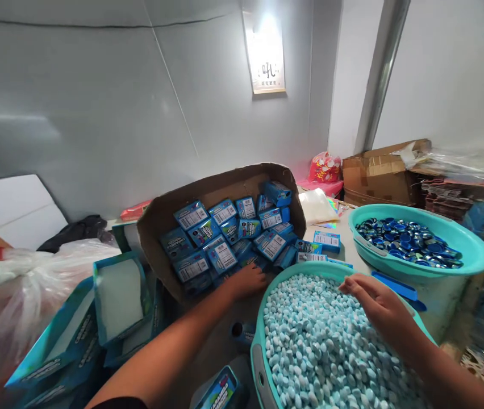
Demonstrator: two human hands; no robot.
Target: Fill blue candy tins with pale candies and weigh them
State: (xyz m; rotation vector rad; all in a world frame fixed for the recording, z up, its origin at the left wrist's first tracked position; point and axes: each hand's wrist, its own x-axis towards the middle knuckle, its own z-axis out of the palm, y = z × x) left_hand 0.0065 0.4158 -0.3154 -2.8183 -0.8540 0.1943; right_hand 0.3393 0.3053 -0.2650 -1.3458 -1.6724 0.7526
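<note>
Nearest to us sits a teal basin [255,341] heaped with pale blue-and-white candies [322,346]. Our right hand [378,304] hovers over the far right part of that heap, fingers loosely curled and close together; we cannot tell whether they pinch a candy. Our left hand [248,281] reaches to the near edge of a tilted cardboard box [225,187] and rests on the small blue packets [225,238] piled inside it, fingers bent down among them, so we cannot tell whether it grips one. Farther right, a second teal basin [472,250] holds shiny blue caps [408,241]. A few more packets lie on the tabletop [344,236] between the box and that basin. Open blue cartons [118,298] stand at near left.
</note>
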